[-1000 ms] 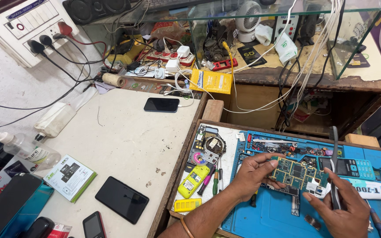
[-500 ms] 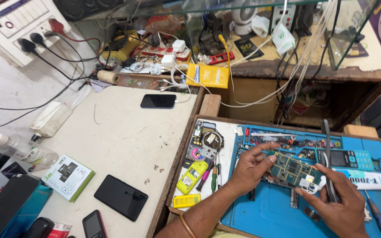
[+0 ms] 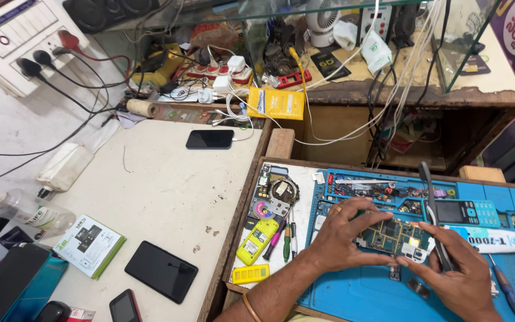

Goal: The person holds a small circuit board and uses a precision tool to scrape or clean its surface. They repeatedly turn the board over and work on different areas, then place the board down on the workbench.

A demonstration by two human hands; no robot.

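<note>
From the head camera, the left hand (image 3: 342, 237) pinches a small green circuit board (image 3: 391, 234) by its left edge, just above the blue work mat (image 3: 365, 292). The right hand (image 3: 461, 275) steadies the board's right corner with its fingertips, its other fingers closed around black tweezers (image 3: 435, 216). The work probably goes best with the board level and the grip on its edges, clear of the parts. A yellow flat packet (image 3: 276, 103) lies by the cables, a green-edged white box (image 3: 89, 244) sits near a clear bottle (image 3: 22, 209), and a white labelled tube (image 3: 489, 239) rests just right of the board.
</note>
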